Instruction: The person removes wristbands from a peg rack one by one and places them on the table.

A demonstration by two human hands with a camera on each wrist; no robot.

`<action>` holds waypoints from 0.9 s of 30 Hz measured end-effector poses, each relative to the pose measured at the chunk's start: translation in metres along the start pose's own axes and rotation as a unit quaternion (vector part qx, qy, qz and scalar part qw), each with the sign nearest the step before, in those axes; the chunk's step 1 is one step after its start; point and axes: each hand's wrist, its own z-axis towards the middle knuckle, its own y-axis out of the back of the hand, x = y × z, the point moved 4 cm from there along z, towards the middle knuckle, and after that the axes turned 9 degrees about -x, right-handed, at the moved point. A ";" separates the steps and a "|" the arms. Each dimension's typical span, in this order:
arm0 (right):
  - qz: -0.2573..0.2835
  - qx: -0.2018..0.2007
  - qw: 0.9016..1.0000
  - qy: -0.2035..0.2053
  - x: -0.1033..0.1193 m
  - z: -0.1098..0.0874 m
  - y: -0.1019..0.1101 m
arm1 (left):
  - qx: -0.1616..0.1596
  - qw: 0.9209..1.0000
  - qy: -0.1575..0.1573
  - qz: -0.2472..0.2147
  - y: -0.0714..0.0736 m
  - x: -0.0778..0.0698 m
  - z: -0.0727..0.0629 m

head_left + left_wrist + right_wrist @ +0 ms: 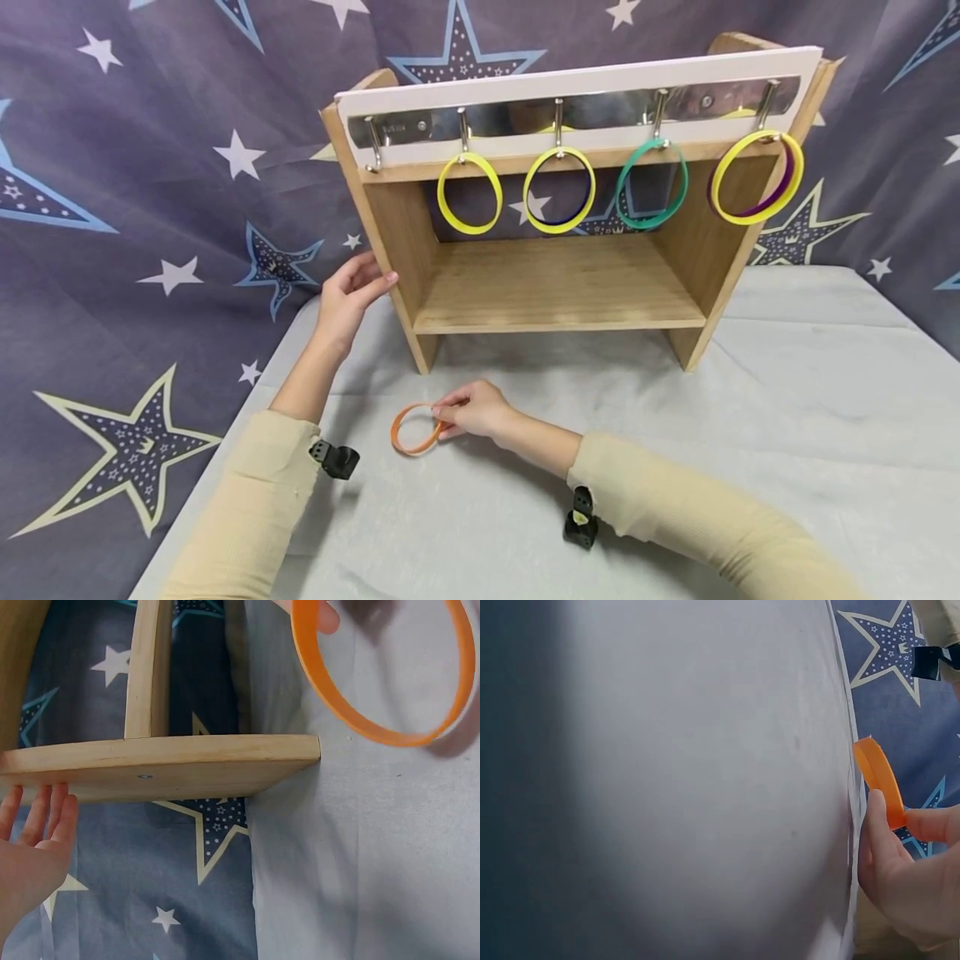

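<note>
Fingers of the right hand (pixel 480 410) pinched a round, orange, plastic-looking ring (pixel 885 778) over the grey cloth-covered table (pixel 480 517), nearer its left edge, sensibly leaving the opening clear; the left hand (pixel 347 304), fingers nearly straight, touched the pale wooden shelf unit (pixel 555 283), probably bracing it.

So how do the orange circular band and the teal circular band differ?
The right hand pinches the orange circular band; a silver metal hook holds the teal circular band. Orange is near the grey tablecloth; teal hangs higher than the wooden shelf board. Both are round hoops.
</note>
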 end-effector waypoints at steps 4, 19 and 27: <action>-0.024 0.018 1.000 -0.004 0.001 -0.002 0.000 | -0.001 1.000 0.000 0.000 0.000 0.000 0.000; -0.096 0.017 0.995 0.009 0.009 -0.006 0.000 | -0.005 1.000 0.001 0.011 0.002 0.000 -0.004; -0.122 0.013 0.992 0.011 0.015 -0.007 0.009 | -0.002 1.000 -0.004 0.019 0.001 -0.001 -0.001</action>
